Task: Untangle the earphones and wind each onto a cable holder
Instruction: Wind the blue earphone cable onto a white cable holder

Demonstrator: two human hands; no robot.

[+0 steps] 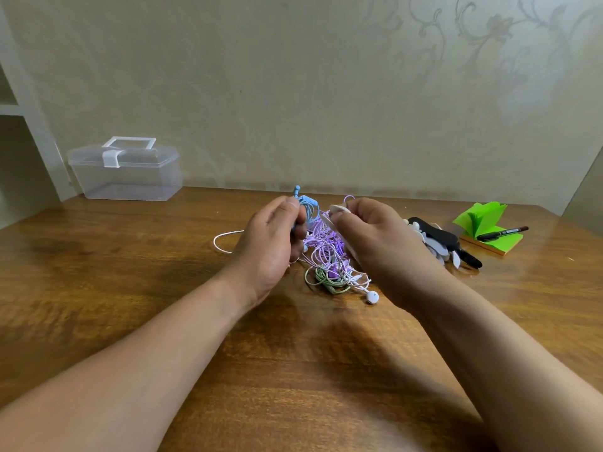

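A tangle of earphone cables lies on the wooden table (98, 288) between my hands: purple cable (321, 244), white cable with an earbud (372, 296) and a green coil (323, 278). My left hand (272, 243) grips a bundle of blue earphone cable (308, 207), its plug sticking up. My right hand (381, 243) holds a white cable holder (339, 210) by its upper end, over the purple cable. A white cable loop (225, 239) lies left of my left hand.
Black and white cable holders (437, 238) lie in a pile right of my right hand. A green sticky-note pad (486, 223) with a black marker (502, 233) sits at the far right. A clear plastic box (125, 171) stands at the back left by the wall.
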